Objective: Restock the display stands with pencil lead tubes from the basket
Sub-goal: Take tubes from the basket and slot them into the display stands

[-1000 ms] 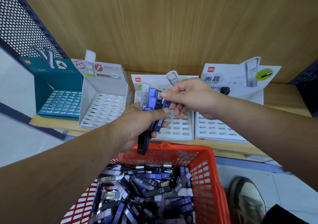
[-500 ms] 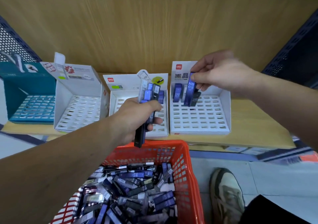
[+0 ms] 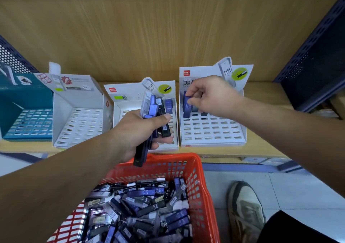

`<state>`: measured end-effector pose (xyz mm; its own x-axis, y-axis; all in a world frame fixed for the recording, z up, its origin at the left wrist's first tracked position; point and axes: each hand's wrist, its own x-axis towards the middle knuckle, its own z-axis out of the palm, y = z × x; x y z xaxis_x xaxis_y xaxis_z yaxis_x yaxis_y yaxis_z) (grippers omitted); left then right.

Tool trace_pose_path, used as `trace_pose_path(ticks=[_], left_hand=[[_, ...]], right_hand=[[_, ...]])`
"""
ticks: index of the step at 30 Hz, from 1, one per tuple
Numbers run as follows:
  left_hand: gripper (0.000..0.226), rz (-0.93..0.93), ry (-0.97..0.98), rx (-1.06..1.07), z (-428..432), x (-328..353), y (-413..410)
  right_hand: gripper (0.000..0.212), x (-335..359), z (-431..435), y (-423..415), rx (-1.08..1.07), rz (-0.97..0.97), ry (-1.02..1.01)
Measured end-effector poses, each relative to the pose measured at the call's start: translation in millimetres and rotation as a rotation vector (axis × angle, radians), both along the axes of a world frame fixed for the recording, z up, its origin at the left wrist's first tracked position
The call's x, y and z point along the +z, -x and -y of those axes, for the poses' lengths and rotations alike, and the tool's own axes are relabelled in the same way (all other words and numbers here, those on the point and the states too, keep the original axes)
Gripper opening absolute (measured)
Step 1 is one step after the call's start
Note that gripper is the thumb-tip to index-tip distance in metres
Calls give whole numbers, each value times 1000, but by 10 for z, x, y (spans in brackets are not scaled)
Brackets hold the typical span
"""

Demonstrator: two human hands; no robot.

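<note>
My left hand (image 3: 138, 130) is closed around a bundle of pencil lead tubes (image 3: 153, 112), purple, black and clear, held upright above the orange basket (image 3: 197, 170). The basket holds several loose lead tubes (image 3: 141, 205). My right hand (image 3: 211, 95) pinches a purple lead tube (image 3: 187, 106) at the back row of the right white display stand (image 3: 214, 136), beside a couple of tubes standing in its slots. The middle white stand (image 3: 173, 145) has one purple tube (image 3: 169, 105) in its back row and is partly hidden by my left hand.
Two more stands sit on the wooden shelf at the left: a white one (image 3: 78, 125) and a teal one (image 3: 26, 123), their slots unfilled. Dark perforated shelf panels (image 3: 313, 61) flank both sides. A shoe (image 3: 244, 211) stands on the tiled floor right of the basket.
My right hand has taken a purple tube from the bundle, carried it to the right stand and lowered it toward the back row. The left hand has kept its bundle. The view shifted right.
</note>
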<state>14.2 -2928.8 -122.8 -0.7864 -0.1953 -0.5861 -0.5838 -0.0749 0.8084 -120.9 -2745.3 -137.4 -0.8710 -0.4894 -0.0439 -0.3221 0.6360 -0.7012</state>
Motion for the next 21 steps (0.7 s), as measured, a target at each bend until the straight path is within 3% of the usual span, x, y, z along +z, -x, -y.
trace_pose_path(ticks=[3,11,17,21], left_hand=[[26,7,21,-35,49,-11,0],[15,-20,18,-97,112,-54,7],[17,-26,31,-97,113,-57,7],[18,-51,68,-107,102,-58,2]], right_hand=[[12,-51,4,-2,-6,-74,-3],[12,-60,0,13,-51,-47,27],[11,-88,20,-4,7,-202,-100],[13,-26,45,-4,72,-247,-304]])
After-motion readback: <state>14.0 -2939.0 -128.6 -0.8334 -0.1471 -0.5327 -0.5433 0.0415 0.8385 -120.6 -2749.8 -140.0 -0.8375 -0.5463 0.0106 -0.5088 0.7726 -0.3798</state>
